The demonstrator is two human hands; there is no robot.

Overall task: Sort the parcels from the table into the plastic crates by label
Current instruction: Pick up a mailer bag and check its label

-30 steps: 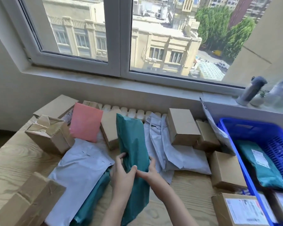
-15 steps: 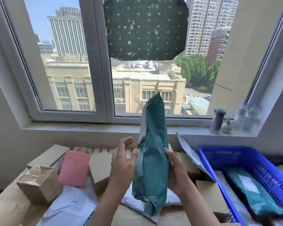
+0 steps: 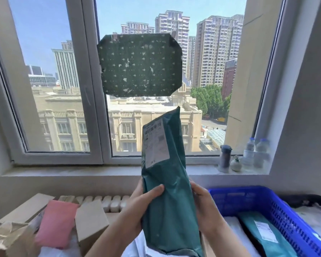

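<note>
A long teal mailer bag [image 3: 171, 210] stands upright in front of me, lifted above the table, its white shipping label [image 3: 156, 143] turned toward me near the top. My left hand [image 3: 139, 208] grips its left edge, thumb across the front. My right hand [image 3: 205, 206] holds its right edge from behind. A blue plastic crate [image 3: 278, 206] sits at the lower right with another teal labelled parcel [image 3: 267, 236] inside. On the table at the lower left lie a pink mailer [image 3: 57, 223], a cardboard box [image 3: 91, 223] and a crumpled box [image 3: 9, 238].
A window with a sill runs across the back; a dark green patterned sheet [image 3: 139, 65] hangs on the glass. A grey flask [image 3: 225, 158] and water bottles [image 3: 256, 154] stand on the sill at right. A radiator [image 3: 107, 202] lies behind the parcels.
Both hands have raised the teal mailer off the table and turned it, so its label now faces me. My view has tilted up toward the window.
</note>
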